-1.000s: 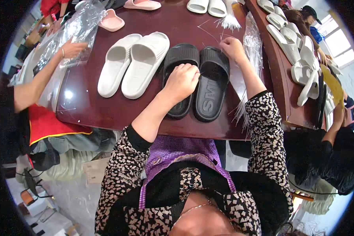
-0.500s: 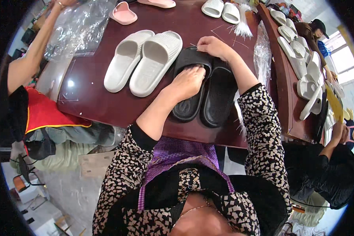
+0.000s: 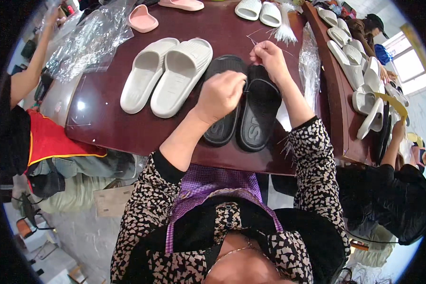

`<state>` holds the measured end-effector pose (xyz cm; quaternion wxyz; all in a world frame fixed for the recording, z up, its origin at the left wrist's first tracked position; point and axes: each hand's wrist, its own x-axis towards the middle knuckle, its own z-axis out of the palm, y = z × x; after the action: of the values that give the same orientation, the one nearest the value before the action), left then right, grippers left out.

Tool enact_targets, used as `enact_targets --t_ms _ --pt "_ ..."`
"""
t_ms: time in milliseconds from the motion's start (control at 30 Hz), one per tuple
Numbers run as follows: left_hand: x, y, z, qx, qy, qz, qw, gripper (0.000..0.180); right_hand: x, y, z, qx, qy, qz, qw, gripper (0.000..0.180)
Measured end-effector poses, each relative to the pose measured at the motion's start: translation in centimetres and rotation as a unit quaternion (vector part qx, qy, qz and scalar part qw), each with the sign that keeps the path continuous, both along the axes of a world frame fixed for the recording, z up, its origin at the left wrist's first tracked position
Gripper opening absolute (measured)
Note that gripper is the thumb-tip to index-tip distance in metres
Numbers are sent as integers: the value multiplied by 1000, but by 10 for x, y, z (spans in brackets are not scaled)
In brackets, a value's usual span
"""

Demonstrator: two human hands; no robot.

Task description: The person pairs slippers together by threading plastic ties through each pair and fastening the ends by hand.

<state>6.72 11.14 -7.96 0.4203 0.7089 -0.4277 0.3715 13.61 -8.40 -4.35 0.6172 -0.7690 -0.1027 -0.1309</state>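
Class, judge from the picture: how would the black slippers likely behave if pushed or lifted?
The black slippers probably won't roll or tip: they lie sole-down on broad bases. Pushed, they may slide easily, since the table looks glossy. Lifted, they would likely keep their shape, as the soles look thick and moulded.

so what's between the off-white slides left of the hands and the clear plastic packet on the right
In the head view, the black slides lie there, with the left hand and right hand at them.

place: workshop | slipper pairs (image 3: 261,111) lined up | co-workers (image 3: 364,35) alongside | plastic bag (image 3: 87,47), bundled white strands (image 3: 285,31)
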Motion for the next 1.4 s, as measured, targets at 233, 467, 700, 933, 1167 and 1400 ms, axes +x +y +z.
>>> enact_targets --t_ms 233,467,700,933,1167,1400 --pt "45 18 22 -105 369 -78 920 17 -28 33 7 25 -29 61 997 7" --pt "61 6 18 -93 430 -244 864 27 -38 45 4 -17 -70 43 996 5" --pt "70 -4 27 29 434 -100 895 15 -40 38 1 -70 -121 -23 990 5" --pt "71 -21 40 -72 556 -183 807 8 -41 25 -5 21 -98 -104 990 5" --pt "76 -22 41 -154 579 -268 755 9 -54 26 -2 -7 -73 -137 988 8" --pt "72 -20 45 -200 578 -267 745 8 -60 28 8 -59 -104 -135 984 8"
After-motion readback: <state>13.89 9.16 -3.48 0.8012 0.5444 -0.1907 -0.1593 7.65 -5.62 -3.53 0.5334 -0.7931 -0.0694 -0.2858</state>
